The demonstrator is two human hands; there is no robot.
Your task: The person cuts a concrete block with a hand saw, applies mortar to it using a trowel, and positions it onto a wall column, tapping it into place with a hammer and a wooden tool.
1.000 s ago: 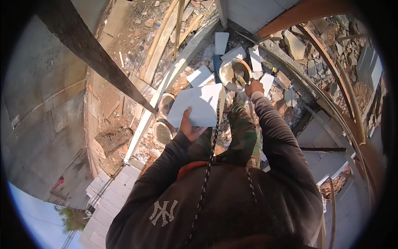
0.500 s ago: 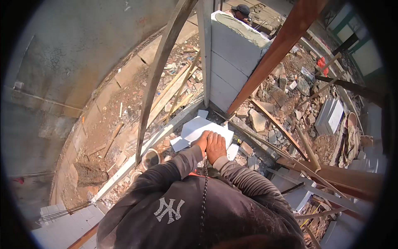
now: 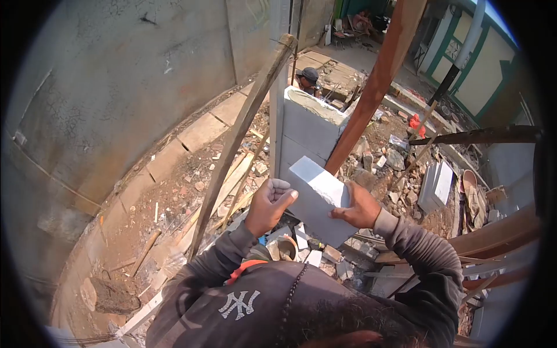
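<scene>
A grey-white block is held up in front of me, tilted, its lighter narrow face turned upward. My right hand grips its right edge, thumb across the near face. Beside its left edge is my left hand, fingers curled inward and thumb extended; whether it touches the block or holds anything is unclear. Behind the block rises a block wall with rough mortar along its top. Below the block, a round bucket stands among white block pieces.
Beyond the wall a person in a dark cap is low down. A wooden post slants at left, and a reddish beam at right. Rubble and stacked blocks lie to the right. Another person sits farther back.
The block has been raised from low near the bucket to the wall's front. My hands, together half a second ago, are now apart. The view has tilted up, showing more of the background.
</scene>
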